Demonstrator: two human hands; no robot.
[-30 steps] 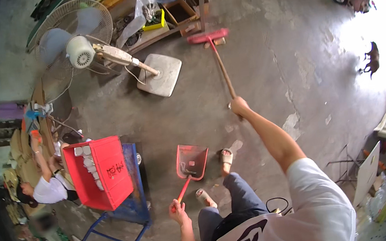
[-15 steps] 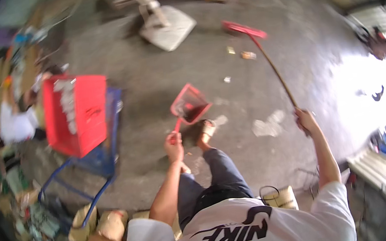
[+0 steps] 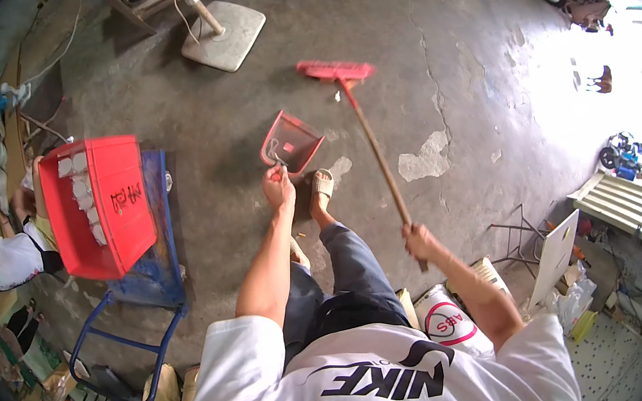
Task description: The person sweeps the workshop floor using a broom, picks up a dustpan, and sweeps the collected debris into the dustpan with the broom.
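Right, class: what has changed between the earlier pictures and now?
The right hand has drawn the broom nearer the dustpan, which has shifted from beside the right foot to ahead of it. Nothing was let go; the left hand still grips the dustpan. The red crate stays on the blue trolley.

The dustpan [image 3: 293,141] is in front of the feet [image 3: 321,186], at the left grip [image 3: 279,188]. The broom head [image 3: 335,70] is farther ahead and to the right, with its stick going back to the right grip [image 3: 422,244]. On the left, a bin [image 3: 126,230] sits on a cart [image 3: 164,233], with small things [image 3: 82,187] in it. Another person [image 3: 12,256] is left of the bin. Past the dustpan, a bit left, is the fan stand [image 3: 228,38]. Bags [image 3: 443,316] lie near the right arm.
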